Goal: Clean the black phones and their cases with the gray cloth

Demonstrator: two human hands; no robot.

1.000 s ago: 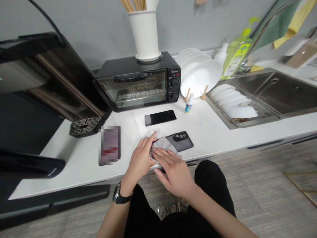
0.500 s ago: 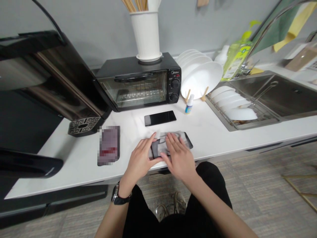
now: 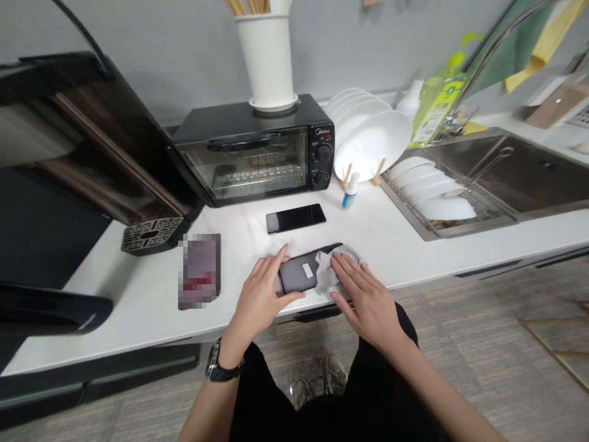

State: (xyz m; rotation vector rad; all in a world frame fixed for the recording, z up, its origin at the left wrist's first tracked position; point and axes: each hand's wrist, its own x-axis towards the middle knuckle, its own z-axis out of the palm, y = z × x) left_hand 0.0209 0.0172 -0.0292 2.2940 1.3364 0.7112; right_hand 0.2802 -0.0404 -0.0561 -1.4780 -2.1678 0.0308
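Observation:
A dark phone (image 3: pixel 299 276) lies back up near the front edge of the white counter (image 3: pixel 396 245). My left hand (image 3: pixel 260 301) grips its left end between thumb and fingers. My right hand (image 3: pixel 363 294) presses a pale grey cloth (image 3: pixel 329 273) flat onto the phone's right end, covering the camera area. A second black phone (image 3: pixel 296 218) lies screen up a little farther back, untouched. A small spray bottle (image 3: pixel 350 192) with a blue label stands beside the toaster oven.
A black toaster oven (image 3: pixel 253 153) carries a white utensil holder (image 3: pixel 267 58). White plates (image 3: pixel 372 138) stand in a rack; more lie in the sink basket (image 3: pixel 442 202). A blurred dark card (image 3: pixel 200 270) lies left. A large black appliance (image 3: pixel 69 178) fills the left.
My right hand has slid the cloth from the phone's left end to its right end, uncovering the back. The left hand kept its hold.

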